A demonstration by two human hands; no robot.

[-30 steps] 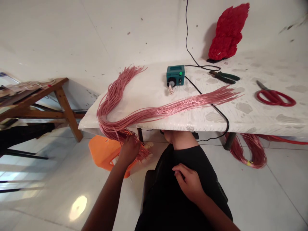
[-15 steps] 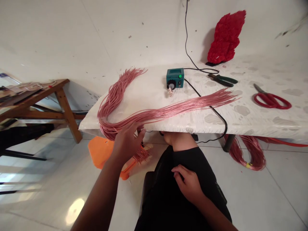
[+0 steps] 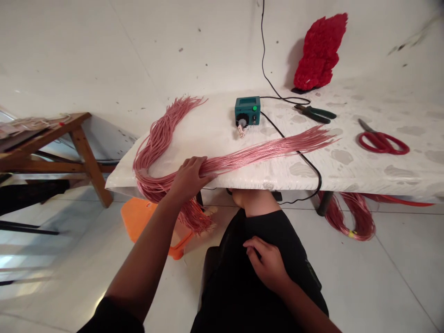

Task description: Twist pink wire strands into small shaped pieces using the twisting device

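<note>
A long bundle of thin pink cords [image 3: 253,154] lies across the white-covered table, curves round at the left and runs back toward the wall. My left hand [image 3: 190,178] is closed over the near run of this bundle, fingers on the far side and thumb on the near side. More pink cord ends [image 3: 196,217] hang below the table edge under that hand. On my dark-clothed thigh rests my right hand [image 3: 267,261], fingers loosely bent and apart from the thumb, with nothing visible in it.
Behind the cords stands a small teal powered device [image 3: 247,111] with a black cable. Pliers [image 3: 315,114] and red-handled scissors [image 3: 381,141] lie to the right, below a red fluffy piece [image 3: 317,53]. Under the table are an orange stool [image 3: 137,217] and a coiled pink bundle [image 3: 364,222].
My left hand has moved from the table's edge up onto the cord bundle and closed over it. My right hand stays on the thigh. The view has shifted slightly.
</note>
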